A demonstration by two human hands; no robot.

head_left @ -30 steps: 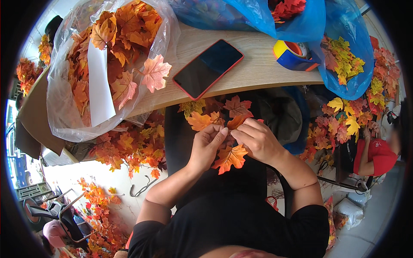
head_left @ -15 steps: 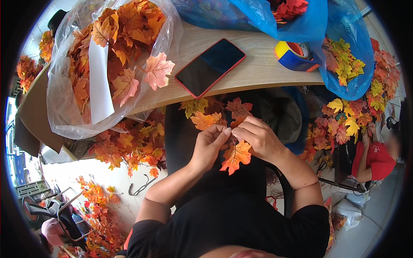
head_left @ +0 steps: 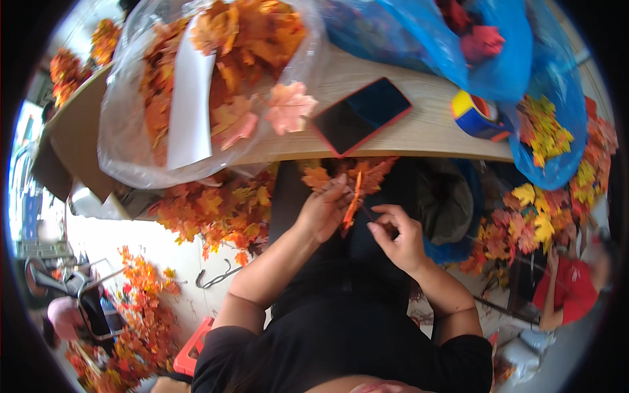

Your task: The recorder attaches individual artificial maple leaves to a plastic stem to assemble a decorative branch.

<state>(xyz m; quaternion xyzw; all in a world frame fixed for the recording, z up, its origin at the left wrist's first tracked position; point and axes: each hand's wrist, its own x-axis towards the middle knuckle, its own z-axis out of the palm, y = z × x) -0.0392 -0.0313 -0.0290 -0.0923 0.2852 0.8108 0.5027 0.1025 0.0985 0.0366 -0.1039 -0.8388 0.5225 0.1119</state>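
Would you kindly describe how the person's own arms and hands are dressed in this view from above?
Both forearms are bare from the elbows down. The left hand and right hand wear no gloves, and no rings, watch or bracelet can be made out. A black short-sleeved top covers the shoulders and upper arms, its sleeves ending above the elbows.

We cannot make out what our right hand (head_left: 398,237) pinches; the thin stem at its fingertips is too small to tell. Our left hand (head_left: 325,208) covers part of the orange leaf (head_left: 352,204), seen edge-on. The table's edge (head_left: 419,139) hides the leaf bunch (head_left: 367,171) behind it. The blue bag (head_left: 517,59) is cut off at the top.
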